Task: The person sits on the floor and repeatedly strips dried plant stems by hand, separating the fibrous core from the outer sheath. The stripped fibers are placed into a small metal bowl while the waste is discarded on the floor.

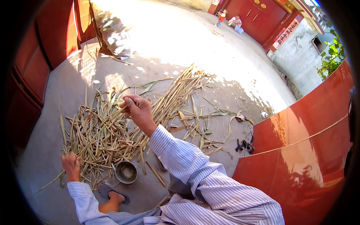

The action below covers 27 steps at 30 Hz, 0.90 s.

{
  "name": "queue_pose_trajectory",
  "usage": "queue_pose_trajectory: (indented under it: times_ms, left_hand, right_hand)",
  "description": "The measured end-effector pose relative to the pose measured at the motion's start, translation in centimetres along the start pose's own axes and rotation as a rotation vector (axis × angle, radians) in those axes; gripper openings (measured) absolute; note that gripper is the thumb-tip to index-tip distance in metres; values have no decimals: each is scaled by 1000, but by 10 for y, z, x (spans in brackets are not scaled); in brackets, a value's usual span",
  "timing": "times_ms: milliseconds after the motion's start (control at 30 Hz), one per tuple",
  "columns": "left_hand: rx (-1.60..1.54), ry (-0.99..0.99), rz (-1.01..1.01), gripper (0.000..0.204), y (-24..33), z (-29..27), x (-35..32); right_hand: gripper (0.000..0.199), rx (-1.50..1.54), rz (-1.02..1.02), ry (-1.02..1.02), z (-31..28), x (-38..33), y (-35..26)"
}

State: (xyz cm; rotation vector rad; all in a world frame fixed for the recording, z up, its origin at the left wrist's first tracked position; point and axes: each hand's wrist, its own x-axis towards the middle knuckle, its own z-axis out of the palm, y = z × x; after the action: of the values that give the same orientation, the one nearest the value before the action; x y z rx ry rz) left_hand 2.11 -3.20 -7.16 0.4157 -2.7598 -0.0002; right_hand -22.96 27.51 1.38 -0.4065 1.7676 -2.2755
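Note:
My right hand point(138, 112) is raised over the middle of a heap of dry plant stalks point(108, 140), its fingers pinched on a long, thin, pale stalk point(100, 132). The stalk appears to slant down toward my left hand point(71, 165), which is closed at the heap's lower left edge. A thin end sticks out beyond that hand, so the same stalk seems to pass through it; the fingers partly hide it. Behind my right hand, a bundle of longer stalks point(182, 88) lies stretched away across the concrete. A round metal bowl point(128, 182) stands at the heap's near edge.
My sandalled foot point(117, 196) is beside the bowl. Loose leaves and stalks point(202, 131) lie to the right, near a black tangled object point(244, 145). Red panels point(292, 150) stand at right, red furniture point(32, 71) at left. Two people point(235, 21) are far off by a red gate point(255, 15).

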Motion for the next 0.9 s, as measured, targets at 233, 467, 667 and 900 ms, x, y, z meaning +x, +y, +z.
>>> queue_pose_trajectory:
  times_ms: [233,467,667,900]
  left_hand:
    - [87,-59,-36,25,0,7,0]
    - [-335,-12,-95,16,27,-19,-3]
    - [-675,64,-257,17,23,-25,-5]
    - [-1093,-137,-359,19,17,-30,-10]
  right_hand:
    - [22,58,5,46,-2,6,3]
    - [24,69,60,115,-29,22,3]
    - [26,124,74,87,-29,17,-5]
    - [26,78,53,54,-27,8,-6]
